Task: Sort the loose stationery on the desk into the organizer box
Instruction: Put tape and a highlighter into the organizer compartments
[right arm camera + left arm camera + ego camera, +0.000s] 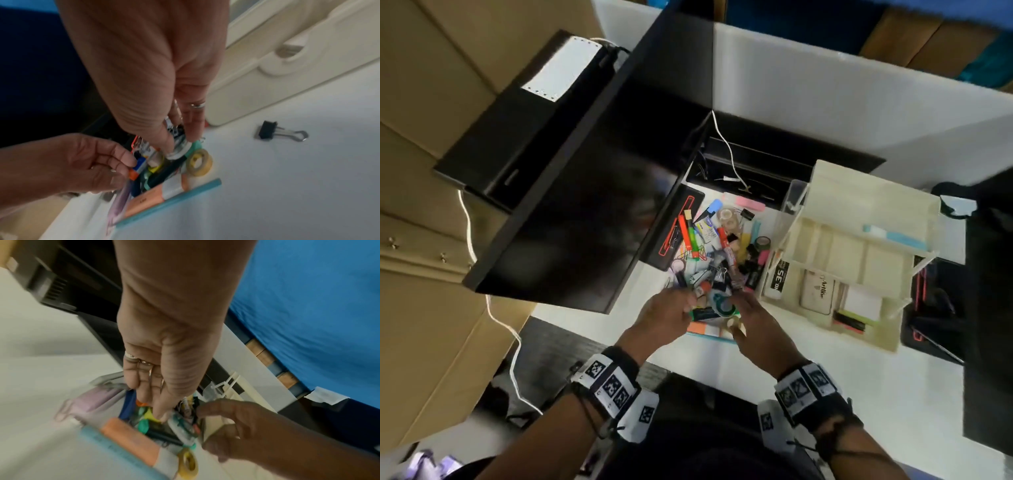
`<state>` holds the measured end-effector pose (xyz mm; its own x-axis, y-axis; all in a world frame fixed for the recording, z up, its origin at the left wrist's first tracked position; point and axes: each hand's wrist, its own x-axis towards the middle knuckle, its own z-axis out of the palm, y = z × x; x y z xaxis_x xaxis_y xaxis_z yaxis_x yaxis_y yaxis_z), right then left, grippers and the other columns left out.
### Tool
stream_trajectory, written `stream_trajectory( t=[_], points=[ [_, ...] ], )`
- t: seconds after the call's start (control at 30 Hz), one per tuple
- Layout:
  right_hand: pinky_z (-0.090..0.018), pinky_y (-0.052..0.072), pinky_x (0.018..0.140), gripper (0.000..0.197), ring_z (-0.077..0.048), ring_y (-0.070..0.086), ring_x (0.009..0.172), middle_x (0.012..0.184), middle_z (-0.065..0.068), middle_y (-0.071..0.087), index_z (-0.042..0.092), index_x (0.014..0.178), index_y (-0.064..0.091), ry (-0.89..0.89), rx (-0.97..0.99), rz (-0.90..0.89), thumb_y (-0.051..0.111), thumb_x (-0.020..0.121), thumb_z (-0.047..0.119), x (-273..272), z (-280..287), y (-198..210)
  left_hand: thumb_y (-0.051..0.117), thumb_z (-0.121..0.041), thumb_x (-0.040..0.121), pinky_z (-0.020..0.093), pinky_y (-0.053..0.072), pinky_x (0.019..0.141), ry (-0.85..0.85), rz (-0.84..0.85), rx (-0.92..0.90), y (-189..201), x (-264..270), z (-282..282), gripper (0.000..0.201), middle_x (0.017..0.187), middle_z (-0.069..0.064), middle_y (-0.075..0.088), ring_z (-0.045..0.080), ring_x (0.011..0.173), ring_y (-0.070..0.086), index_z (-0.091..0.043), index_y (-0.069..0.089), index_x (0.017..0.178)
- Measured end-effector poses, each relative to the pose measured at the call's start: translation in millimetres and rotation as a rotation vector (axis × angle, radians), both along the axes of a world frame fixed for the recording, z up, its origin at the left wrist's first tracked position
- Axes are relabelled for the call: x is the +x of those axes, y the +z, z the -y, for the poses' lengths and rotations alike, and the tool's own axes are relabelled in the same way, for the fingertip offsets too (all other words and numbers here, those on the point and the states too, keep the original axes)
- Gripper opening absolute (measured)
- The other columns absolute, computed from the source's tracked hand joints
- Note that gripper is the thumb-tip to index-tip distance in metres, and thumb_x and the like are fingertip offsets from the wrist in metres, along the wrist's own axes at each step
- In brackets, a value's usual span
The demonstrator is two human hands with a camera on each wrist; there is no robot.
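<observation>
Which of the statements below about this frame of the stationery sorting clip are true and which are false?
1. Both hands are at the near edge of the stationery pile. True: left hand and right hand meet there.
2. The organizer box stands left of the pile. False: it stands to the pile's right.
3. A yellow tape roll lies beside the right hand's fingertips. True.
4. The lone black binder clip lies inside the organizer box. False: it lies on the white desk, apart from the pile.
5. The organizer box holds nothing. False: several items already lie in its compartments.
</observation>
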<state>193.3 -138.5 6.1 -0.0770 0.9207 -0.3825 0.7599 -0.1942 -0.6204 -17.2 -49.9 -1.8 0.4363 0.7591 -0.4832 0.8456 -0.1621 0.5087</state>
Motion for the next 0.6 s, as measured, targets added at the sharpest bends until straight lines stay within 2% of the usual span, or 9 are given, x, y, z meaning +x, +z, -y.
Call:
stream_trajectory(
  t=[0.03,0.1,0.23,0.33,0.47,0.6],
  points=[
    [-0.038,0.053,0.1,0.056,-0.027,0.064,0.117,0.153,0.0,0.041,0.016,0.143,0.049,0.001,-0.013,0.031,0.067,0.091,0.004,-8,-6,-3,0.067,-0.018,0.089,0.036,0.057,0.084,-0.029,-0.018,0.008,-5,-5,5,0.021,0.105,-0.001,0.072,0.023,0.099,0.068,-0.023,0.069,0.11],
    [-0.041,0.055,0.098,0.066,-0.031,0.064,0.118,0.157,-0.001,0.037,0.016,0.148,0.045,-0.016,-0.025,0.097,0.067,0.087,0.001,-19,-15,-12,0.069,-0.024,0.09,0.036,0.056,0.085,-0.108,-0.064,0.026,-14,-11,14,0.024,0.112,0.002,0.069,0.026,0.103,0.067,-0.022,0.066,0.114],
    [-0.044,0.06,0.084,0.069,-0.032,0.069,0.107,0.15,-0.001,0.046,0.022,0.145,0.047,-0.014,-0.013,0.217,0.071,0.083,0.005,-25,-21,-31,0.069,-0.022,0.09,0.038,0.056,0.085,-0.141,-0.099,0.067,-21,-15,13,0.028,0.119,0.006,0.068,0.033,0.106,0.068,-0.021,0.064,0.118],
    [-0.044,0.06,0.08,0.066,-0.032,0.069,0.105,0.145,0.001,0.052,0.025,0.141,0.05,-0.008,0.007,0.27,0.075,0.081,0.013,-24,-23,-32,0.068,-0.021,0.089,0.037,0.056,0.085,-0.137,-0.096,0.07,-23,-12,7,0.031,0.125,0.009,0.068,0.036,0.108,0.068,-0.021,0.063,0.119],
    [-0.042,0.061,0.08,0.061,-0.027,0.069,0.107,0.139,0.003,0.057,0.026,0.135,0.055,-0.03,0.05,0.233,0.081,0.081,0.028,-18,-23,-28,0.068,-0.023,0.09,0.036,0.055,0.085,-0.167,-0.107,0.064,-24,-7,8,0.031,0.121,0.009,0.069,0.035,0.107,0.068,-0.021,0.064,0.121],
    [-0.041,0.06,0.079,0.048,-0.026,0.069,0.098,0.125,0.0,0.062,0.019,0.127,0.063,-0.116,0.111,0.125,0.08,0.082,0.022,-13,-9,-24,0.063,-0.021,0.092,0.033,0.052,0.082,-0.101,-0.062,0.106,-22,-8,5,0.024,0.112,0.006,0.071,0.03,0.103,0.068,-0.024,0.067,0.115]
  ],
)
